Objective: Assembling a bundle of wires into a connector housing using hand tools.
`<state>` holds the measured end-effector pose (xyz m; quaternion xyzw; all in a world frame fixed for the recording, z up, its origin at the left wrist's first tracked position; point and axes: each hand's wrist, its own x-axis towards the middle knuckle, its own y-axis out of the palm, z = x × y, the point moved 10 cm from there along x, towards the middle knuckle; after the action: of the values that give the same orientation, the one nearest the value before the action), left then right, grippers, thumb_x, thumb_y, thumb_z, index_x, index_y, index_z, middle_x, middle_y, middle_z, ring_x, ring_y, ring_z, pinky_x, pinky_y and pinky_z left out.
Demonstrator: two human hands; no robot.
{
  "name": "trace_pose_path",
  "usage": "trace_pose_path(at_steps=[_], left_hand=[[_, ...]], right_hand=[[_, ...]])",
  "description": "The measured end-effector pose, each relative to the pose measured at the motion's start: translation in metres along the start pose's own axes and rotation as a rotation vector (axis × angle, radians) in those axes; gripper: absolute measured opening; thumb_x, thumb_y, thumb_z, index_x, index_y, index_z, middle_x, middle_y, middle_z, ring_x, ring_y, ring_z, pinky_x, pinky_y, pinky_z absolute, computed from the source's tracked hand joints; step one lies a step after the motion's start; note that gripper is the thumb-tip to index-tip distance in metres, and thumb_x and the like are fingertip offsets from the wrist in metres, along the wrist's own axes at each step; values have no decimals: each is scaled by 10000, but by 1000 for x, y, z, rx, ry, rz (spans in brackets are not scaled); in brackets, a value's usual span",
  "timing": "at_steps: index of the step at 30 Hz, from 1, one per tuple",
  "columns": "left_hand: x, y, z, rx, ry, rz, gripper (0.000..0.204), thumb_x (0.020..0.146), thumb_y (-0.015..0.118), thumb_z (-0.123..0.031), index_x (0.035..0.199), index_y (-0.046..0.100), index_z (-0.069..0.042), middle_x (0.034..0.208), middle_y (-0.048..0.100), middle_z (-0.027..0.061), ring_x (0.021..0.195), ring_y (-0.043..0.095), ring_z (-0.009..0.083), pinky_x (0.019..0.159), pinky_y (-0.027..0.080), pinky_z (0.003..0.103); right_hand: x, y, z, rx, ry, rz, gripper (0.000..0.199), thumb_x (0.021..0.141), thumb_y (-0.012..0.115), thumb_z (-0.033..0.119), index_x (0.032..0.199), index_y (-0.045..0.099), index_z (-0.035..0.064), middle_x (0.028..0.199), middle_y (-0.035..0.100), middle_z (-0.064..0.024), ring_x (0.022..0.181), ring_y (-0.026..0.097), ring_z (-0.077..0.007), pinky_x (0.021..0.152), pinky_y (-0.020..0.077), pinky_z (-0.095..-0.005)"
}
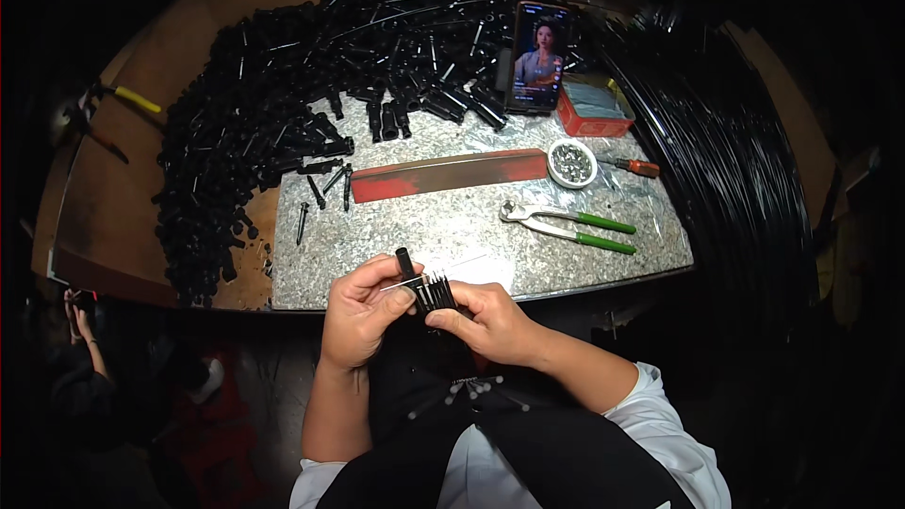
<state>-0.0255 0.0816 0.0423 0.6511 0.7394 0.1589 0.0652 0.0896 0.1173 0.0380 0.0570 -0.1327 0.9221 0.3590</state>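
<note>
Near the table's front edge, my left hand (361, 309) is closed on a short black tube (405, 262) that stands up between thumb and fingers. A thin, light rod crosses in front of it at the fingertips. My right hand (492, 322), close beside it, grips a bundle of slender black rods (436, 293) with bright metal parts showing. The bundle's lower end is hidden by my fingers. Just beyond lie pincers with green handles (575, 229), jaws to the left. Behind my left hand are loose black tubular pieces (303, 223) with thin stems.
A speckled stone slab (424, 254) lies under the work. Across it is a red-and-dark bar (448, 175), with a white bowl of small metal bits (572, 163), orange-handled screwdriver (643, 168), red box (596, 113) and lit phone (537, 58). Black tubes (283, 66) heap behind; long black rods (726, 132) lie right.
</note>
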Motion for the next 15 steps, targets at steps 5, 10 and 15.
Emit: trace_pose_path(at_steps=[5, 10, 15], left_hand=[[0, -1, 4, -54, -25, 54, 250, 813, 661, -36, 1025, 601, 83, 952, 558, 92, 759, 570, 115, 661, 461, 209], [3, 4, 5, -139, 41, 132, 247, 800, 685, -65, 985, 606, 79, 940, 561, 119, 756, 570, 138, 641, 463, 217], [1, 4, 4, -193, 106, 98, 264, 794, 707, -107, 967, 606, 65, 911, 566, 123, 790, 568, 158, 643, 458, 212]], right_hand=[[-1, 8, -5, 49, -6, 87, 225, 875, 631, 215, 824, 578, 2, 588, 494, -102, 507, 434, -148, 489, 371, -305], [-1, 10, -4, 112, -11, 133, 264, 877, 628, 231, 782, 543, 0, 580, 487, -112, 498, 430, -159, 491, 376, -311], [-2, 12, -4, 124, 33, 175, 262, 878, 625, 242, 795, 552, 4, 585, 481, -121, 501, 430, -161, 492, 380, -310]])
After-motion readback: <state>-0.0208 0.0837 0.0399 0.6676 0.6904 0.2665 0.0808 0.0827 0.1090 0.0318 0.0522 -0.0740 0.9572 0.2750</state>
